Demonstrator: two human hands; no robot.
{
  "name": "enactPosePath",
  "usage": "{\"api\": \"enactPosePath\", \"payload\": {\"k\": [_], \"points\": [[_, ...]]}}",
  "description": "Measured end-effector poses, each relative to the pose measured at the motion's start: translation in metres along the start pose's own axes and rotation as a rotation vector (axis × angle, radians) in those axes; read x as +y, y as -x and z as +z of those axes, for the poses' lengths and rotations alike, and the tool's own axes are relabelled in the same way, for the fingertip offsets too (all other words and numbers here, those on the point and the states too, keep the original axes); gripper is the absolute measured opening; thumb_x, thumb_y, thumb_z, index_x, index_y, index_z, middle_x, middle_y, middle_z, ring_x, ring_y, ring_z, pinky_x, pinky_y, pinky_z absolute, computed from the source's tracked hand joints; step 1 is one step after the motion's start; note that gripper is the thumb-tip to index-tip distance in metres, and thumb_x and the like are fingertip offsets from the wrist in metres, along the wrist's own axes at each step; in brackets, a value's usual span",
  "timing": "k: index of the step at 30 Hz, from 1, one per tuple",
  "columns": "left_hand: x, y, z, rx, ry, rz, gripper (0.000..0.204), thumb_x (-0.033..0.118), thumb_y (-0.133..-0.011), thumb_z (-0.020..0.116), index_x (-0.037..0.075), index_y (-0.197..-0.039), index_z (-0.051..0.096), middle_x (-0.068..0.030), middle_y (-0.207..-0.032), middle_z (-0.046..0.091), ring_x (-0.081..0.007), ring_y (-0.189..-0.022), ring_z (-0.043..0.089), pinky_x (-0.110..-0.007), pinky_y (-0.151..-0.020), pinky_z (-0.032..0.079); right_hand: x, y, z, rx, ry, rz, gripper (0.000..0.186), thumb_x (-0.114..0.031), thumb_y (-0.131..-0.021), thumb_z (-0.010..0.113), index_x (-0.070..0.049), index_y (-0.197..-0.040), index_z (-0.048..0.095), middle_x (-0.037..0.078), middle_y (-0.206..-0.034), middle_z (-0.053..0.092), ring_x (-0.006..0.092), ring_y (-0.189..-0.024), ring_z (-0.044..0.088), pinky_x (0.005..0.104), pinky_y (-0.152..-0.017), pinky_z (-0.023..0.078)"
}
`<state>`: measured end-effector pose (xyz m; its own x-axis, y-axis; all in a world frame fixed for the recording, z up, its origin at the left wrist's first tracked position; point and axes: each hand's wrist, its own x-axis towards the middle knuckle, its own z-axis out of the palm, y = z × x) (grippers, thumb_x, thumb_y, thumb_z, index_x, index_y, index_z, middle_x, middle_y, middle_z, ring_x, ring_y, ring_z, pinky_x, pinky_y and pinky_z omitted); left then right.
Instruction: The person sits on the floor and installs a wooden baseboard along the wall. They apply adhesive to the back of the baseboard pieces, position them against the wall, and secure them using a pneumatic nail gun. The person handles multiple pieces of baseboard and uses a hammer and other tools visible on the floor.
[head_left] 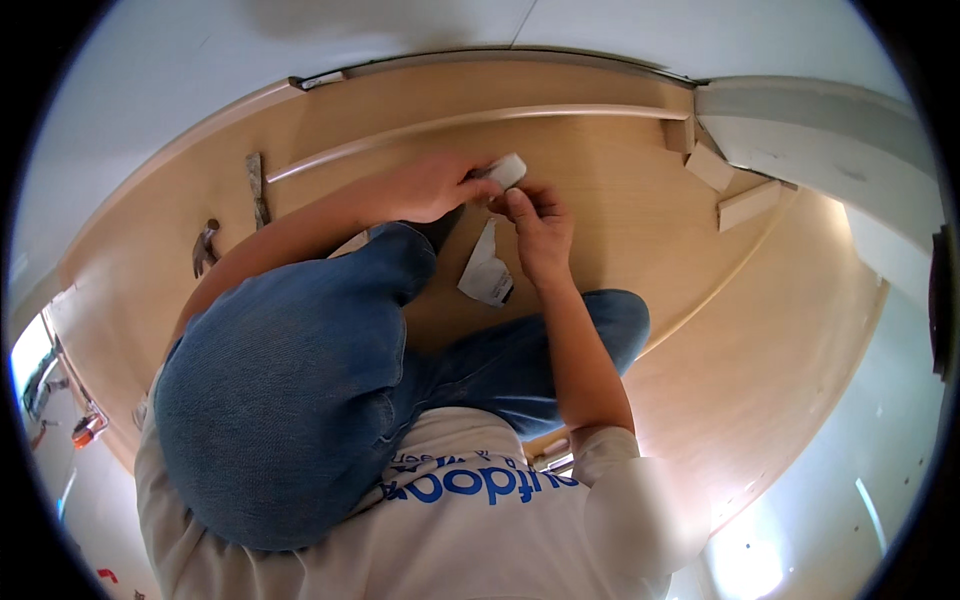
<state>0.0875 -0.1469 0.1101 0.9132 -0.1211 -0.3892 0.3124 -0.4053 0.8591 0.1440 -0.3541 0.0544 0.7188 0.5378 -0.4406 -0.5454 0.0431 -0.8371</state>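
The left hand (445,188) holds a white piece (509,170).

A hammer (204,246) lies left, a flat tool (257,190) right of it, a long strip (480,117) far ahead, blocks (749,206) far right, a scrap (487,276) left of your right hand (545,235).

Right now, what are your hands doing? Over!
Left hand holding small white block. Right hand close by. Torn white packet left of that hand.

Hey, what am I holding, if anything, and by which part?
A small white block: your left hand holds its left end. Your right hand is at its lower edge; whether it grips is unclear.
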Motion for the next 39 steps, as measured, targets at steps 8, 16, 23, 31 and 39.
{"api": "enactPosePath", "payload": {"k": [8, 16, 23, 31, 39], "points": [[-0.023, -0.001, 0.011, -0.024, 0.646, -0.026, 0.033, 0.029, -0.110, 0.049, 0.002, -0.122, 0.062, -0.0070, -0.104, 0.070, -0.0153, -0.096, 0.067, -0.033, -0.087, 0.054, -0.001, -0.012, -0.006, -0.225, -0.018, 0.050, 0.038, -0.010, -0.101, 0.064, 0.000, -0.137, 0.057, 0.009, -0.108, 0.069, 0.0170, -0.091, 0.065, 0.0332, -0.082, 0.055], [-0.012, 0.009, -0.007, -0.167, 0.528, -0.034, 0.045, 0.042, -0.111, 0.041, 0.002, -0.121, 0.060, -0.0103, -0.108, 0.070, -0.0197, -0.096, 0.071, -0.034, -0.092, 0.055, -0.017, -0.005, 0.002, -0.186, 0.050, 0.034, 0.037, -0.010, -0.098, 0.067, 0.003, -0.133, 0.063, 0.006, -0.106, 0.068, 0.0126, -0.091, 0.062, 0.0301, -0.081, 0.053], [-0.010, 0.014, -0.005, -0.219, 0.528, -0.053, 0.044, 0.041, -0.112, 0.038, 0.003, -0.120, 0.058, -0.0133, -0.110, 0.069, -0.0217, -0.091, 0.074, -0.035, -0.087, 0.055, -0.015, -0.007, 0.012, -0.127, 0.083, -0.068, 0.029, -0.007, -0.096, 0.067, 0.002, -0.124, 0.067, 0.005, -0.104, 0.069, 0.0115, -0.092, 0.063, 0.0280, -0.080, 0.051], [-0.013, 0.008, -0.003, -0.061, 0.246, -0.027, 0.033, 0.029, -0.109, 0.050, -0.002, -0.107, 0.061, -0.0116, -0.088, 0.067, -0.0207, -0.077, 0.072, -0.036, -0.075, 0.056, -0.022, -0.008, 0.021, -0.097, 0.640, -0.291, 0.023, -0.005, -0.094, 0.066, 0.004, -0.114, 0.071, 0.004, -0.101, 0.068, 0.0127, -0.086, 0.064, 0.0278, -0.077, 0.051], [-0.026, 0.002, 0.007, 0.147, -0.398, 0.100, 0.030, 0.026, -0.105, 0.056, -0.003, -0.100, 0.063, -0.0130, -0.078, 0.067, -0.0204, -0.070, 0.069, -0.037, -0.067, 0.054, -0.010, -0.016, 0.023, -0.076, 0.080, 0.019, 0.016, -0.012, -0.097, 0.071, 0.003, -0.101, 0.073, 0.003, -0.095, 0.067, 0.0110, -0.085, 0.060, 0.0274, -0.077, 0.048]]}}
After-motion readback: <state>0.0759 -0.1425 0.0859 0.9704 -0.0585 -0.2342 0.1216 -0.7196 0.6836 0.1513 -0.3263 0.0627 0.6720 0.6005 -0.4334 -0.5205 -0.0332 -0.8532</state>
